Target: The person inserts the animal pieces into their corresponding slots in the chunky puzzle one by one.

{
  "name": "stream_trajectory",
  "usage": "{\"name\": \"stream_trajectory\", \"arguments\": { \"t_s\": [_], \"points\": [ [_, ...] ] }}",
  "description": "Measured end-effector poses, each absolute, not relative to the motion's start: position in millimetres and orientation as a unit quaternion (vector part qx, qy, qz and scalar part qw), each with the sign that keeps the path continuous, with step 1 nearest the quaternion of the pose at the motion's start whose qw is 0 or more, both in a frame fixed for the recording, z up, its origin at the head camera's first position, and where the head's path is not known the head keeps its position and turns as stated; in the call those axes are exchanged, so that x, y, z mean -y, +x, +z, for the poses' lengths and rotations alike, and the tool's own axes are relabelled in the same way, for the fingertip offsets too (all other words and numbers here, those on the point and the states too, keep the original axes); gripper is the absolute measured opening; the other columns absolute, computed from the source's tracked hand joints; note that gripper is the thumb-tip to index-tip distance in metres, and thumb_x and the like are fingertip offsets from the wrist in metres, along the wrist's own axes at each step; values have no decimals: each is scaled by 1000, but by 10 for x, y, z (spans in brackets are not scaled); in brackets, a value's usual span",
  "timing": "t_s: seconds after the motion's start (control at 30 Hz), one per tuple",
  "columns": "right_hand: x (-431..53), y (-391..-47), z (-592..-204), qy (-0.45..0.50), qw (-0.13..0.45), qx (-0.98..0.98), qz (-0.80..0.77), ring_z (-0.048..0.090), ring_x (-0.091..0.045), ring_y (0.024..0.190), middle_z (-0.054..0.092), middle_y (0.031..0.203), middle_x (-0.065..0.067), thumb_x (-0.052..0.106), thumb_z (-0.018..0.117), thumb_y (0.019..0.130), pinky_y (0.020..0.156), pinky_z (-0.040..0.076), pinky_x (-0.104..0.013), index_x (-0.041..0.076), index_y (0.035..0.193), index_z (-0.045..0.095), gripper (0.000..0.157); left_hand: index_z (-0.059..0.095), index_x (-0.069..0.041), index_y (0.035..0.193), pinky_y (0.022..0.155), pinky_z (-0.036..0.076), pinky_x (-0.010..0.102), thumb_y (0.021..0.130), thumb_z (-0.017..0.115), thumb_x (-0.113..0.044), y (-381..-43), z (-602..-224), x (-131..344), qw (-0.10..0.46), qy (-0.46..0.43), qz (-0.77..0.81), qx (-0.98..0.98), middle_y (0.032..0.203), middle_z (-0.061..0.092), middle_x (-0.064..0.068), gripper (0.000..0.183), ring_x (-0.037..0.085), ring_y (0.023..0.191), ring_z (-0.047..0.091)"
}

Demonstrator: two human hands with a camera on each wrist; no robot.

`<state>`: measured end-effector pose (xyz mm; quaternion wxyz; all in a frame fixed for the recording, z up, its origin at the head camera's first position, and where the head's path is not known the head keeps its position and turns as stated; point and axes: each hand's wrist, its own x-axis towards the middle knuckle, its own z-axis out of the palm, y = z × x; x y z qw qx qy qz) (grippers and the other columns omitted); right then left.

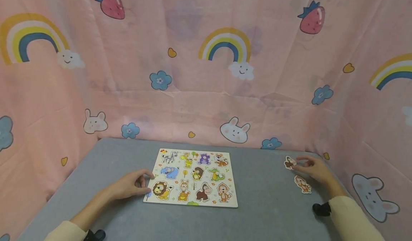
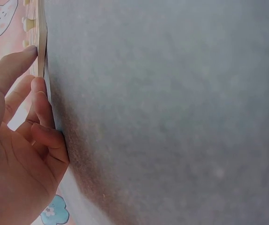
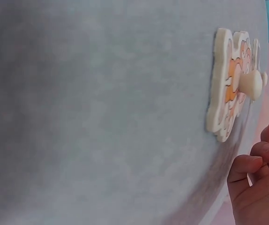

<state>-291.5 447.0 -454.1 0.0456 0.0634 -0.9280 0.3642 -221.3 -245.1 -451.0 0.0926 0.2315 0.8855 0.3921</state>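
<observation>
A pale wooden animal puzzle board [image 1: 178, 199] lies flat on the grey table. My left hand [image 1: 133, 184] rests at its left edge; in the left wrist view, the thumb [image 2: 24, 61] and fingertips are at the board's side [image 2: 42, 42], apart from each other. On the right, a brown gorilla piece [image 1: 289, 163] lies by the spread thumb and index finger of my right hand [image 1: 312, 167]. Nearer me is a monkey piece [image 1: 303, 185], whose round knob [image 3: 251, 85] stands up in the right wrist view. Whether the right fingertips touch the gorilla piece is unclear.
The grey table [image 1: 260, 198] stretches between the board and the two pieces. A pink patterned cloth [image 1: 193, 108] hangs behind the table and at both sides. Black straps [image 1: 322, 209] with cameras sit on both wrists, below cream sleeves.
</observation>
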Motion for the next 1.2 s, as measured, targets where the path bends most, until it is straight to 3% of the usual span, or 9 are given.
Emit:
{"name": "stream_trajectory", "arguments": {
  "t_s": [0.33,0.63,0.77,1.03,1.2],
  "points": [
    [-4460,-3029,-4497,80,42,933,349,47,-17,71,56,87,-11,24,80,90,58,41,-32,-9,132,58,57,60,-7,120,55,39,25,91,78,-17,-2212,-4512,2455,92,237,396,-882,81,56,0,36,10,60,47],
    [-4394,-3038,-4487,105,53,932,343,42,-12,56,52,64,-5,20,82,88,54,39,-30,-8,121,65,46,60,-6,121,56,40,26,91,78,-17,-2216,-4521,2455,93,240,398,-881,80,56,0,36,10,61,47],
    [-4391,-3063,-4515,112,57,935,332,47,-13,60,62,73,-6,21,80,89,55,43,-31,-6,115,70,39,60,-6,121,56,40,25,92,77,-17,-2215,-4510,2455,95,243,399,-879,81,56,1,36,10,60,47],
    [-4293,-3042,-4510,118,81,940,309,53,-19,72,66,91,-13,13,74,94,59,45,-37,-6,103,73,21,60,-5,121,55,40,26,92,77,-17,-2206,-4508,2460,91,247,397,-879,80,56,1,36,10,60,47],
    [-4237,-3031,-4491,96,71,946,302,52,-20,72,65,86,-11,15,73,96,59,45,-36,-7,103,74,23,60,-5,121,55,40,25,92,77,-19,-2222,-4523,2470,91,248,397,-879,80,57,0,37,9,59,47]
  ]
}}
